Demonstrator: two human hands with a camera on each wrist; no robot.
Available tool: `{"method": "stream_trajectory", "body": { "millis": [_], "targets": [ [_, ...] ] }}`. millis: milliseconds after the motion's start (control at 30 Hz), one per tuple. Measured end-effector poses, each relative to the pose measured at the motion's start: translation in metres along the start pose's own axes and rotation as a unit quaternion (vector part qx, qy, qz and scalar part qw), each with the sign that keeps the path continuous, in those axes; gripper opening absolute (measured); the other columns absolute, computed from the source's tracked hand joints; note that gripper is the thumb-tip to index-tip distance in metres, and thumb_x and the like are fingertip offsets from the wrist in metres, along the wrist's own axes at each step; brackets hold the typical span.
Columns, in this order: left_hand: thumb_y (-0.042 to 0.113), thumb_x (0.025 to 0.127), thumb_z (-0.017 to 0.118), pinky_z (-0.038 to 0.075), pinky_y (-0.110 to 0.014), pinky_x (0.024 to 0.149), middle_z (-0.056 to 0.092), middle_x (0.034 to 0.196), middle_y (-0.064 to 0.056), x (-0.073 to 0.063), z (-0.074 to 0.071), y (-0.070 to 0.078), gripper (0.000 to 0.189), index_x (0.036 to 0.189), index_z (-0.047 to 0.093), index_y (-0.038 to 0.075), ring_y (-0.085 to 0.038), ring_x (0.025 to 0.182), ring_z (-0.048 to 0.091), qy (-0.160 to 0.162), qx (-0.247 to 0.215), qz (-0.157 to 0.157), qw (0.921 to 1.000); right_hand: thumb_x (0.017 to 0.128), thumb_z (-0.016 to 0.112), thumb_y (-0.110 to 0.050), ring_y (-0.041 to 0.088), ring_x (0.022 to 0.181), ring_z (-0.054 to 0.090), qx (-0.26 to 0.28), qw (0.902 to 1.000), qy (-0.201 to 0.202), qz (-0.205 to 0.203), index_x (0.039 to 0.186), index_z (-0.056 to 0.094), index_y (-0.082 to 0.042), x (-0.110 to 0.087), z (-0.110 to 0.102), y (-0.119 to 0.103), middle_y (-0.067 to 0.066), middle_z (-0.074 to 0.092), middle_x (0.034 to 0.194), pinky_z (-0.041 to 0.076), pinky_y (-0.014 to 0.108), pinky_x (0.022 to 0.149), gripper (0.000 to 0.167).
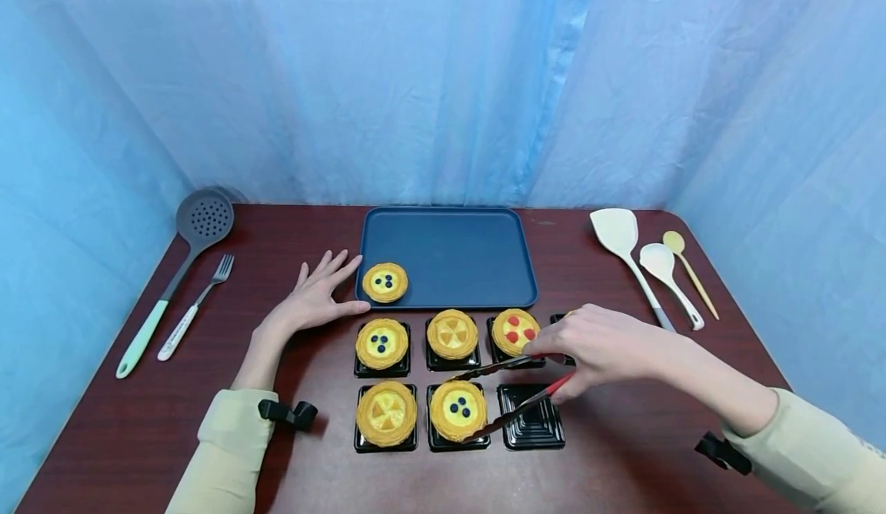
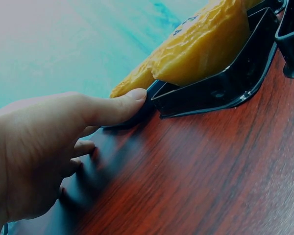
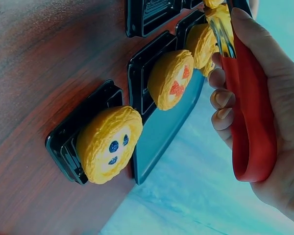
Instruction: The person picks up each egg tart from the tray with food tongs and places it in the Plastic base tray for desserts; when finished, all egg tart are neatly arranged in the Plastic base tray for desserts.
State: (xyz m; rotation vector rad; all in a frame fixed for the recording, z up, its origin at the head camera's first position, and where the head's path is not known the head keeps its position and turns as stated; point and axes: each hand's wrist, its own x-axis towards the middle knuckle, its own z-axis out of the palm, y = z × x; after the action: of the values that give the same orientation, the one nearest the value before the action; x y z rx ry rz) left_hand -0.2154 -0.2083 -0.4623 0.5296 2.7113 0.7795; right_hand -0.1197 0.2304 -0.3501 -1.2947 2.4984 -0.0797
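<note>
My right hand (image 1: 601, 348) grips red-handled tongs (image 3: 255, 122), their two arms spread apart. The tong tips lie on either side of a blueberry-topped egg tart (image 1: 458, 410) in the middle of the front row, which sits in a black plastic holder. At the blue tray's (image 1: 450, 256) near left corner, my left hand (image 1: 314, 298) touches the edge with fingers spread and holds nothing. Another blueberry tart (image 1: 384, 282) lies on that corner of the tray. In the right wrist view, a further blueberry tart (image 3: 110, 144), mostly hidden by my right hand in the head view, sits in its own holder.
Other tarts stand in holders: blueberry (image 1: 382, 344), two with yellow wedges (image 1: 452, 335) and one with red pieces (image 1: 515, 332). A front-right holder (image 1: 531, 418) shows its ridged floor. Skimmer (image 1: 205, 218) and fork (image 1: 197, 306) lie left; spatula (image 1: 616, 231), ladle (image 1: 657, 262) and spoon (image 1: 674, 242) right.
</note>
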Motion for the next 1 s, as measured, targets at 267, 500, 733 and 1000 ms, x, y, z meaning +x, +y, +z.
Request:
{"method": "stream_trajectory", "body": {
  "millis": [267,500,733,1000],
  "targets": [
    [0.055,0.092,0.071,-0.011,-0.072,0.123,0.009,0.174,-0.020,-0.0002,-0.0004,0.0009,0.096,0.166,0.022,0.019,-0.046,0.161,-0.002,-0.001,-0.001,0.001,1.0000,0.081,0.082,-0.056,-0.001,0.086,0.070,-0.016,0.9997,0.005,-0.015,0.123,0.074,-0.019,0.0012,0.0025,0.0003,-0.010,0.078,0.113,0.056,0.023,0.066,0.056],
    [0.055,0.093,0.070,-0.011,-0.071,0.123,0.009,0.174,-0.019,0.0001,-0.0005,0.0014,0.096,0.166,0.022,0.019,-0.045,0.161,-0.002,-0.002,-0.003,0.000,1.0000,0.081,0.082,-0.056,0.001,0.087,0.072,-0.021,0.9996,0.006,-0.016,0.124,0.074,-0.019,0.0012,0.0025,-0.0004,-0.010,0.078,0.113,0.059,0.027,0.068,0.057],
    [0.056,0.092,0.070,-0.010,-0.072,0.123,0.010,0.174,-0.020,-0.0002,0.0000,0.0004,0.096,0.166,0.022,0.019,-0.046,0.161,-0.002,-0.001,-0.001,0.001,1.0000,0.080,0.083,-0.056,-0.005,0.078,0.063,-0.010,0.9999,0.008,0.000,0.123,0.074,-0.022,-0.0010,-0.0011,-0.0002,-0.009,0.078,0.108,0.047,0.017,0.059,0.055],
    [0.056,0.092,0.071,-0.010,-0.072,0.123,0.010,0.174,-0.020,0.0002,0.0010,-0.0001,0.096,0.166,0.022,0.020,-0.046,0.161,-0.002,0.001,-0.001,0.002,1.0000,0.080,0.084,-0.054,-0.002,0.073,0.062,-0.005,1.0000,-0.003,0.007,0.122,0.073,-0.021,0.0005,-0.0009,-0.0007,-0.008,0.078,0.108,0.041,0.015,0.057,0.055]
  ]
}}
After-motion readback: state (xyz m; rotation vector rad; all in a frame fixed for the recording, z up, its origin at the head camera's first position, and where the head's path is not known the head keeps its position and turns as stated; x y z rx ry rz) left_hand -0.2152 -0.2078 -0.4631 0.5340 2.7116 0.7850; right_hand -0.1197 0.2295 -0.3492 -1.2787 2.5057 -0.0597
